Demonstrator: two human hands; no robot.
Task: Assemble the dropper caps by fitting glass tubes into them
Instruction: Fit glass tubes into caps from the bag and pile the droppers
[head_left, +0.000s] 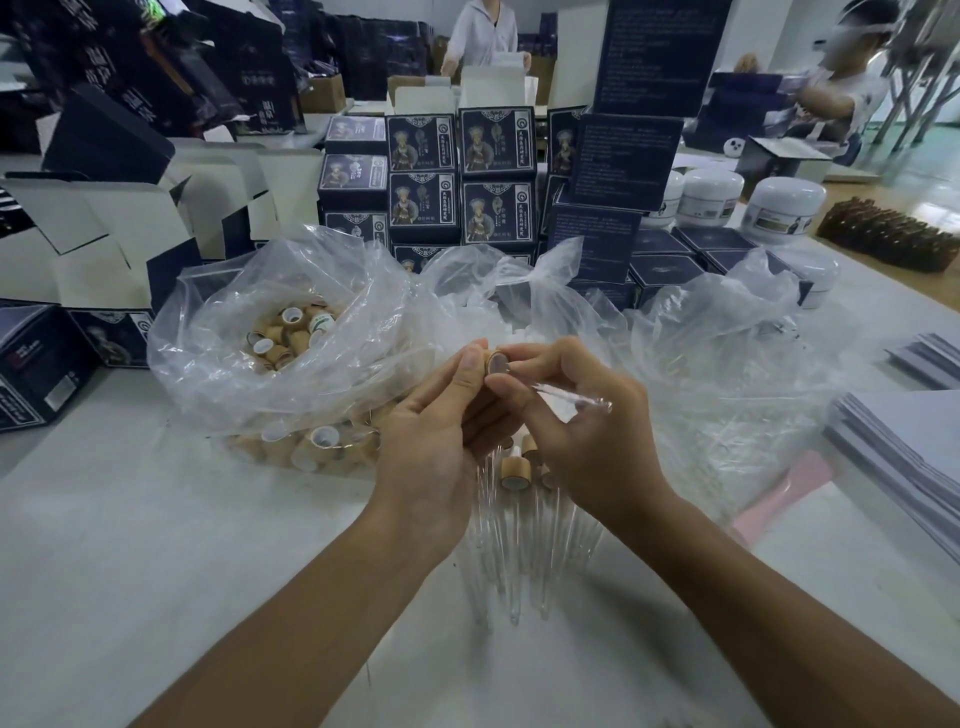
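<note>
Near: finished droppers (511, 525), clear glass stems under wooden collars, lie on my white worktop (156, 545) | Mid: left hand (436, 436) grip pinches a round bamboo cap (496, 362); right hand (582, 431) grip holds a slim glass tube (571, 397) just beside it | Far: crinkled plastic bag (270, 332) of caps.

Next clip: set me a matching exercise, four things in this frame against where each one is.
Things:
1. dropper cap
2. glass tube
3. bag of caps
4. finished droppers

Places:
A. on the table below the hands
B. pinched in the left hand
C. held in the right hand
D. left of the hands

Pairs: 1-B, 2-C, 3-D, 4-A
</note>
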